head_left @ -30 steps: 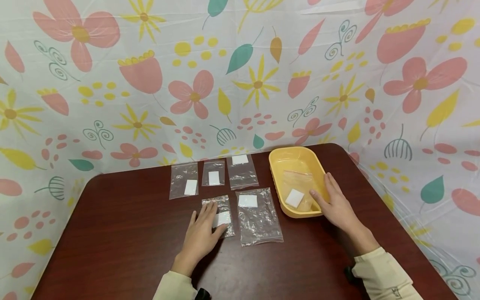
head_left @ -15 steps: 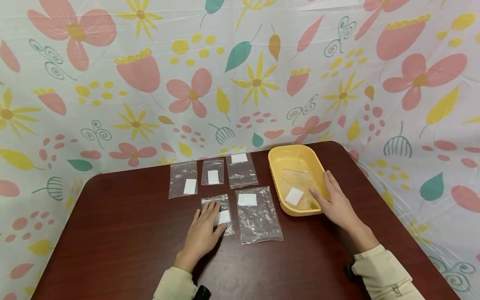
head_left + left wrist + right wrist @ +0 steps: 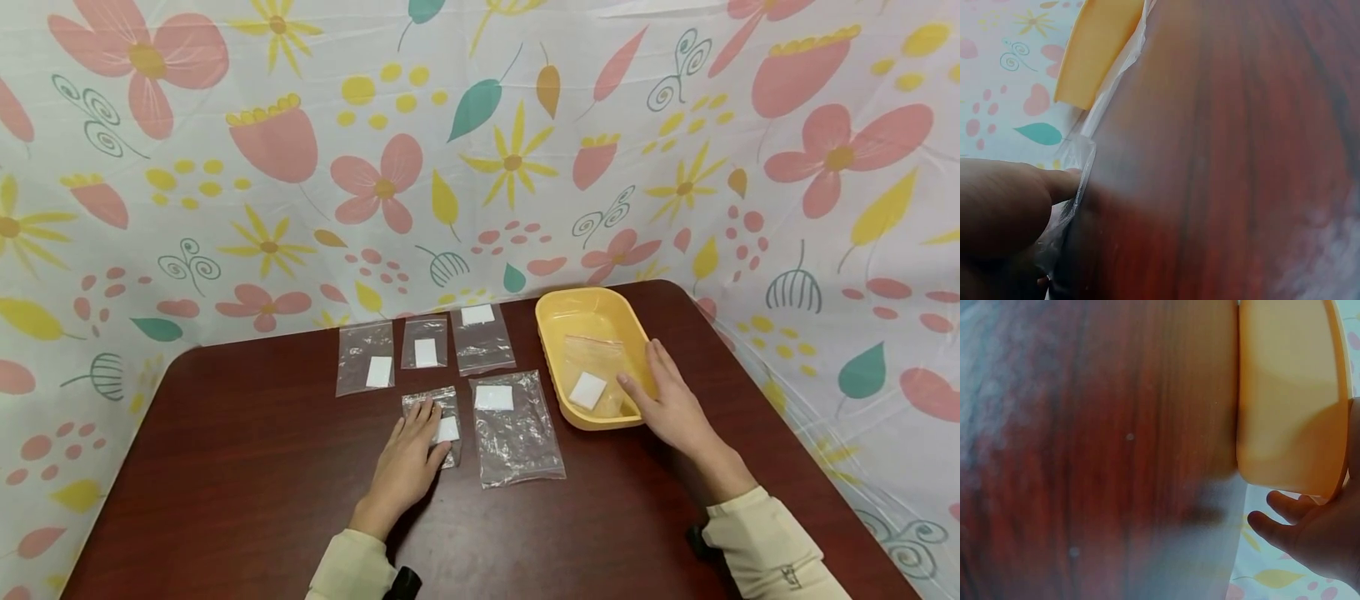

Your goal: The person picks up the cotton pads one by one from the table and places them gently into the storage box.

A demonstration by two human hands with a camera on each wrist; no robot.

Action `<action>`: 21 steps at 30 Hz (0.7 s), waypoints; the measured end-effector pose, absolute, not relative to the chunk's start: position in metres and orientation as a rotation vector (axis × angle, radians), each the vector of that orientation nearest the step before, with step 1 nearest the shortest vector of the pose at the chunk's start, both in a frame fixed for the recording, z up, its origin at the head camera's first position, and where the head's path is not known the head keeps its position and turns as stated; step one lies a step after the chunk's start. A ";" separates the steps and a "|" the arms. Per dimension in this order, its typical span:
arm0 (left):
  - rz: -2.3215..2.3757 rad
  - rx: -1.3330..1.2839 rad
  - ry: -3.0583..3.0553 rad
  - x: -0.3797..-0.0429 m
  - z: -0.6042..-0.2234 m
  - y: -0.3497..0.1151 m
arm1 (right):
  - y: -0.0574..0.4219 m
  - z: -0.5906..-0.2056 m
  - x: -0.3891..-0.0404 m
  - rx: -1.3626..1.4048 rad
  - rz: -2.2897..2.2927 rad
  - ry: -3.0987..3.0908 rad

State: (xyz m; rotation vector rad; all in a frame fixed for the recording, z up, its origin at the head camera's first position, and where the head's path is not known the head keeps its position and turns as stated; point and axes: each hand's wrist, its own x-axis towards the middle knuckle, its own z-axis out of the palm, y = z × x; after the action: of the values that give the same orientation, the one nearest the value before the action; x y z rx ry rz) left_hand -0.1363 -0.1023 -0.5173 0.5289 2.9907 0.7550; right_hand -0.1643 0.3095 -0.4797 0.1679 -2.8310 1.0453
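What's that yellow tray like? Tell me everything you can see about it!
The yellow tray is longer than it is wide, with rounded corners and raised sides. It looks like shiny plastic. It sits upright on the dark red-brown table, toward the right side. Inside lies a clear bag with a white rectangle. The right hand is at its right edge, thumb reaching over the inside.

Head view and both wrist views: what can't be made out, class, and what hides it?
Head view: part of the small bag, covered by the left hand.
Head view: whether the white slips bear writing; too small.
Left wrist view: the rest of the yellow tray, cut off by the top edge.
Right wrist view: the rest of the right hand, cut off by the right edge.
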 end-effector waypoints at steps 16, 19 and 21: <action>0.787 0.558 3.054 -0.135 -0.519 -0.102 | 0.310 -0.479 -0.164 0.163 1.050 -2.838; 0.797 0.550 3.059 -0.135 -0.520 -0.101 | 0.310 -0.479 -0.164 0.163 1.047 -2.840; 0.805 0.546 3.062 -0.136 -0.520 -0.101 | 0.310 -0.479 -0.164 0.161 1.049 -2.842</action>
State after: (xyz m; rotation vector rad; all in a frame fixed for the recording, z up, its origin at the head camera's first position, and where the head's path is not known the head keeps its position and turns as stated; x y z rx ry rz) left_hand -0.1356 -0.1014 -0.5198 0.5457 3.0617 0.8052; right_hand -0.1639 0.3099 -0.4791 0.1607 -2.8417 1.0489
